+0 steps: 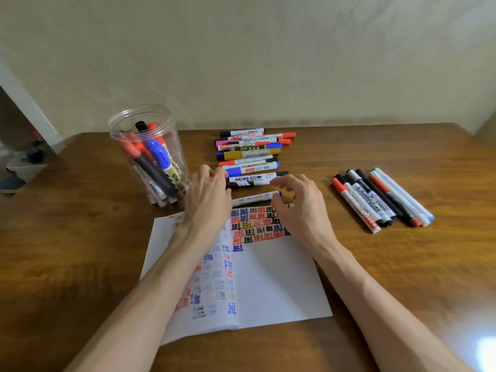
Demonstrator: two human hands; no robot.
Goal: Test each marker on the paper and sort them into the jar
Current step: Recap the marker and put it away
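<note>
A white marker with a blue end point(253, 198) lies crosswise just above the top edge of the paper point(273, 280), which is covered with coloured test marks. My left hand point(208, 202) grips its left end. My right hand point(299, 206) pinches its blue right end between thumb and fingers. A clear plastic jar point(126, 124) stands upright to the left and holds several markers. Behind my hands, a row of several markers point(251, 153) lies on the table, the nearest one black and white point(257, 180).
A second group of several markers point(381, 197) lies to the right on the wooden table point(402, 264). A pale wall runs along the table's far edge. Beyond the table's left edge there is clutter on the floor.
</note>
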